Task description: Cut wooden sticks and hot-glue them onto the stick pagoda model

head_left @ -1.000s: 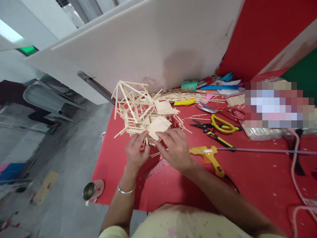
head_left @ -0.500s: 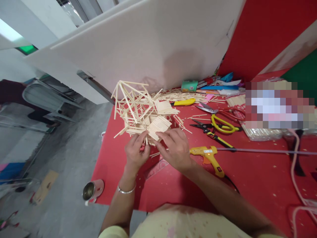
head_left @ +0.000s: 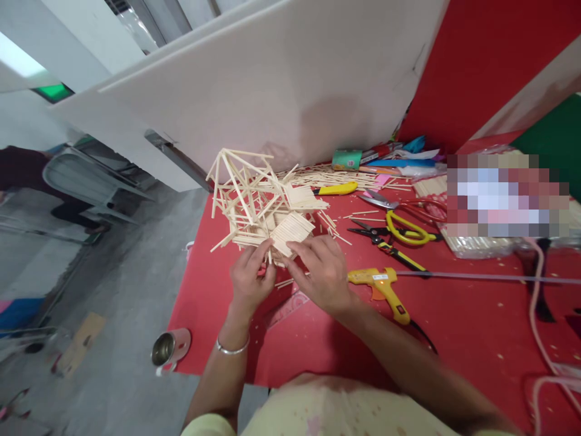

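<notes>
A model frame of thin pale wooden sticks [head_left: 254, 194] stands on the red table [head_left: 454, 315] near its left edge. Both my hands work at its near side. My left hand [head_left: 249, 280] is closed, its fingertips pinching the lower front of the stick model. My right hand [head_left: 320, 269] has its fingers curled and pressed against a flat panel of sticks [head_left: 291, 231] on the model's front. A silver bangle is on my left wrist.
A yellow glue gun [head_left: 384, 286] lies just right of my right hand. Beyond it lie yellow-handled scissors [head_left: 408, 229], pliers, a yellow box cutter [head_left: 334, 189] and loose sticks. A white board [head_left: 272, 91] leans behind. A metal cup [head_left: 164, 350] sits at the table's left corner.
</notes>
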Demonstrator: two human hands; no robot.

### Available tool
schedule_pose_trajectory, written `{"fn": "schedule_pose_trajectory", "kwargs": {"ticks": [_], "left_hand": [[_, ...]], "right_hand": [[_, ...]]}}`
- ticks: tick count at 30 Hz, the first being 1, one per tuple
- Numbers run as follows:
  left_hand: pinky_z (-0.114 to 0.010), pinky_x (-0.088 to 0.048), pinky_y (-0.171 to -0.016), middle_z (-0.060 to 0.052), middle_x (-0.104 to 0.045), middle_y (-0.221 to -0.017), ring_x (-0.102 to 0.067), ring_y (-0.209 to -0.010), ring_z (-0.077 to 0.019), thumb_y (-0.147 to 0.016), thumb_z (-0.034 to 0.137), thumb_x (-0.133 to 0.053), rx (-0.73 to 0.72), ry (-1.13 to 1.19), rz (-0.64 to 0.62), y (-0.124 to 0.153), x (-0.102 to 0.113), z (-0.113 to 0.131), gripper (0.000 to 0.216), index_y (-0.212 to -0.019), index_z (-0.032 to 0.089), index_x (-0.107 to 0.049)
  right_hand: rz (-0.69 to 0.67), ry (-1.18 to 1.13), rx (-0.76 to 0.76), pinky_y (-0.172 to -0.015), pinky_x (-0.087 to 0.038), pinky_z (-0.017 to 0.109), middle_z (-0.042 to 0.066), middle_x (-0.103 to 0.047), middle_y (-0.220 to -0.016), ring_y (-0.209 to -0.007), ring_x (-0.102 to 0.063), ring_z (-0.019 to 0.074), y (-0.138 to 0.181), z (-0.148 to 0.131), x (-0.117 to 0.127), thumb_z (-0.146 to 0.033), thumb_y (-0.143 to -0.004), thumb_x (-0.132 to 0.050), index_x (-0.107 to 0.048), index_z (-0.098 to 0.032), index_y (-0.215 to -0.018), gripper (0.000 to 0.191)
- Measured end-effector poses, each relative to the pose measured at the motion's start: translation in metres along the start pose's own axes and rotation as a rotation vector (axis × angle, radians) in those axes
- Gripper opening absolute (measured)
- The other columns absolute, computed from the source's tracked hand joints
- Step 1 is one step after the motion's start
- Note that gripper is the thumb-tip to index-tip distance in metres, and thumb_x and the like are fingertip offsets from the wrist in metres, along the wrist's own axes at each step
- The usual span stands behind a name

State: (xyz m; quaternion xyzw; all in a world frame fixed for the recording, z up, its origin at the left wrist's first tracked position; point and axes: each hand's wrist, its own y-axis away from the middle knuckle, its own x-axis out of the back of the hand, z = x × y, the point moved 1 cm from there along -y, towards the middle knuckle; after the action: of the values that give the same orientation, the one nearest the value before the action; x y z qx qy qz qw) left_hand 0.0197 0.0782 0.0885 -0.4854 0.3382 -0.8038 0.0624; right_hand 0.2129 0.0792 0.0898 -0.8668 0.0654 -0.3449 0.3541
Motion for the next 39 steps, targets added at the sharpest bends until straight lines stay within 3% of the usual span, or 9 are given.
{"fn": "schedule_pose_trajectory", "kwargs": {"ticks": [12,19,22,29,34,39], "left_hand": [[-0.028,-0.051,-0.072,-0.005,-0.068,-0.091,-0.062,-0.075,-0.0147,-0.090,0.017,-0.059,0.039,-0.018,0.045,0.013,0.007,0.005,0.050,-0.140,0.021,-0.056],[-0.028,-0.051,-0.071,-0.005,-0.071,-0.085,-0.063,-0.071,-0.0146,-0.095,0.024,-0.058,0.153,-0.021,0.126,0.038,0.012,0.013,0.024,-0.116,0.019,-0.070],[-0.028,-0.050,-0.073,-0.005,-0.071,-0.085,-0.065,-0.076,-0.0155,-0.097,0.025,-0.055,0.208,0.026,0.020,0.052,0.009,0.013,0.020,-0.104,0.019,-0.072],[-0.026,-0.044,-0.069,-0.007,-0.071,-0.105,-0.065,-0.089,-0.0178,-0.097,0.020,-0.050,0.288,-0.069,-0.408,0.068,0.000,0.015,0.024,-0.101,0.022,-0.074],[-0.028,-0.038,-0.065,-0.009,-0.069,-0.107,-0.063,-0.086,-0.0191,-0.099,0.026,-0.048,0.347,-0.173,-0.512,0.068,-0.005,0.008,0.026,-0.098,0.022,-0.073],[-0.030,-0.033,-0.063,-0.010,-0.068,-0.098,-0.060,-0.079,-0.0191,-0.101,0.031,-0.043,0.285,-0.231,-0.649,0.073,-0.015,0.005,0.032,-0.090,0.021,-0.071]], "right_hand": [[0.027,0.026,-0.016,-0.085,-0.045,0.038,0.009,-0.072,-0.101,-0.096,-0.061,0.0230,0.013,-0.002,0.021,-0.034,-0.096,-0.062,-0.069,-0.020,-0.115,0.024],[-0.092,0.073,-0.084,-0.080,-0.045,0.031,0.006,-0.074,-0.093,-0.087,-0.065,0.0186,0.041,0.006,0.035,-0.028,-0.100,-0.054,-0.072,-0.020,-0.106,0.021],[-0.223,0.155,-0.114,-0.075,-0.043,0.030,0.005,-0.073,-0.095,-0.085,-0.065,0.0180,0.050,0.006,0.040,-0.027,-0.100,-0.053,-0.073,-0.022,-0.101,0.021],[-0.503,0.341,-0.164,-0.068,-0.038,0.032,0.006,-0.072,-0.089,-0.081,-0.065,0.0199,0.063,-0.001,0.042,-0.029,-0.101,-0.050,-0.074,-0.022,-0.095,0.025],[-0.635,0.349,-0.136,-0.063,-0.036,0.031,0.007,-0.072,-0.088,-0.079,-0.065,0.0200,0.071,-0.011,0.033,-0.026,-0.099,-0.054,-0.072,-0.021,-0.090,0.022],[-0.689,0.311,-0.066,-0.066,-0.038,0.030,0.007,-0.072,-0.089,-0.083,-0.065,0.0203,0.073,-0.021,0.021,-0.027,-0.099,-0.054,-0.071,-0.020,-0.089,0.021]]}}
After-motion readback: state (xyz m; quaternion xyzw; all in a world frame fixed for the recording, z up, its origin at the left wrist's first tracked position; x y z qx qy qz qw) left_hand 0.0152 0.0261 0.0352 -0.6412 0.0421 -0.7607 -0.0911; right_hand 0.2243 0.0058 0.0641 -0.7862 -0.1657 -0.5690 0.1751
